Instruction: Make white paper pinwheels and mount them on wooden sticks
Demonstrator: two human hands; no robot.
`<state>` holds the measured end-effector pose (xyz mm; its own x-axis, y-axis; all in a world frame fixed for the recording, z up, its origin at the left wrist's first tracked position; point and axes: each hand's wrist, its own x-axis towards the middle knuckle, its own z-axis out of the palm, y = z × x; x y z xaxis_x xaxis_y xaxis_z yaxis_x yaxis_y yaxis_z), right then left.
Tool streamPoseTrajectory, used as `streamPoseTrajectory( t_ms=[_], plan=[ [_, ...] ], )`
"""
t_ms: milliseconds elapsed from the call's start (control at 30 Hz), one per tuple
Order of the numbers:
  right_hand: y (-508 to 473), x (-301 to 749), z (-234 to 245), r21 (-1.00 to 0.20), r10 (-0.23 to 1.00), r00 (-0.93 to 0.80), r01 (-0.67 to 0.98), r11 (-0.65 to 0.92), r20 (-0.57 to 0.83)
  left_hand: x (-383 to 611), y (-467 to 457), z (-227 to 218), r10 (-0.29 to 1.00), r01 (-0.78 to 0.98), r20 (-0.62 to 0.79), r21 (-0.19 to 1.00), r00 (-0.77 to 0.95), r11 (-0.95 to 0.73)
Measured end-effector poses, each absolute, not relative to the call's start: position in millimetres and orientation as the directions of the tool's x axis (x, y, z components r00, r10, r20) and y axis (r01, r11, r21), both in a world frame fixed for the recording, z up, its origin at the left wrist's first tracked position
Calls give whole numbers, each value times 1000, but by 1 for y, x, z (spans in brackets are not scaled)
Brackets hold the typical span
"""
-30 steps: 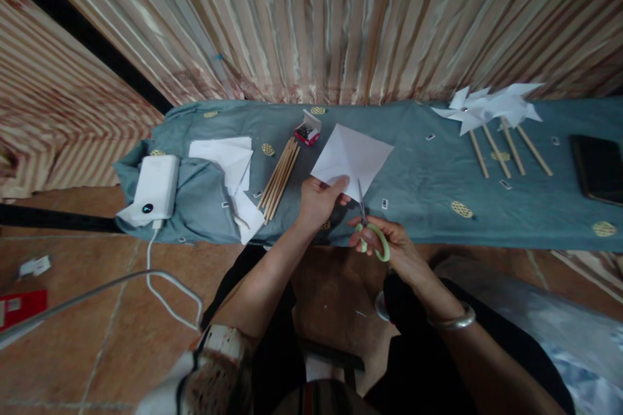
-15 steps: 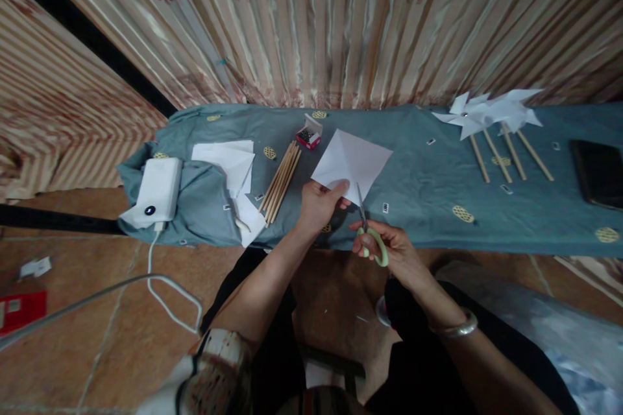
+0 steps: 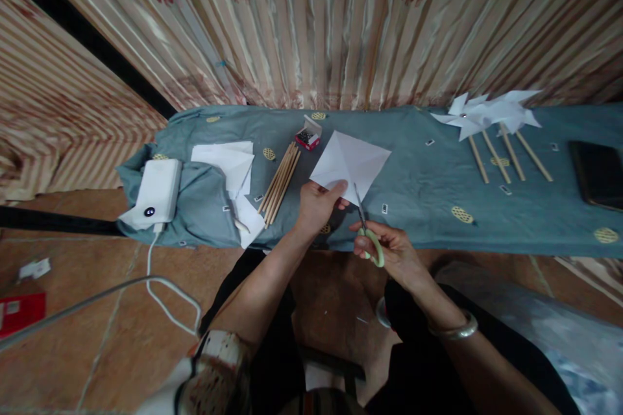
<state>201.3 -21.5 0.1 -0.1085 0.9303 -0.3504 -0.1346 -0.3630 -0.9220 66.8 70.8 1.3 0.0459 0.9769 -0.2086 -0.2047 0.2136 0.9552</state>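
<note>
A creased white square of paper is held over the cloth, one corner toward me. My left hand pinches its near left edge, thumb on top and fingers beneath. In my right hand is a pair of scissors with pale green handles. The blades point away from me and meet the paper near its closest corner. Left of the paper lies a bundle of wooden sticks, with a small open red box of dark little pieces just beyond.
White paper sheets and a white power bank with a cable lie to the left. Paper pinwheels on sticks and a dark phone are on the right. The blue-green cloth ends near my knees; a curtain hangs behind.
The scissor handles have drawn closer together, and the blades have tilted slightly leftward on the paper. My left hand keeps its hold on the paper.
</note>
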Motion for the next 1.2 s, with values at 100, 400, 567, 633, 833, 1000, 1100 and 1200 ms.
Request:
streamPoseTrajectory(
  t_ms=[100,400,567,633,833,1000,1100,1200],
  plan=[
    [-22,201,0,-923,932,-93,-137,-360,-350,67,70,1,976,-209,-210,954,49,216],
    [-20,204,3,-941,944,-72,-90,-326,-321,71,67,-4,977,-188,-202,959,75,212],
    [-21,204,-2,-938,944,-81,-112,-328,-321,71,67,-2,974,-175,-215,959,66,224],
    [-20,204,-3,-936,943,-75,-118,-333,-326,70,67,-2,975,-176,-214,959,65,223],
    [-20,205,-2,-939,943,-68,-87,-332,-327,70,67,-1,970,-184,-233,952,75,243],
    [-19,206,4,-943,944,-78,-61,-327,-322,71,64,-1,968,-207,-221,948,119,242],
    [-18,206,7,-937,939,-63,-78,-342,-337,72,62,0,966,-224,-212,944,145,241],
    [-18,205,8,-931,936,-50,-98,-352,-349,72,62,-1,965,-214,-215,946,153,245]
  ],
)
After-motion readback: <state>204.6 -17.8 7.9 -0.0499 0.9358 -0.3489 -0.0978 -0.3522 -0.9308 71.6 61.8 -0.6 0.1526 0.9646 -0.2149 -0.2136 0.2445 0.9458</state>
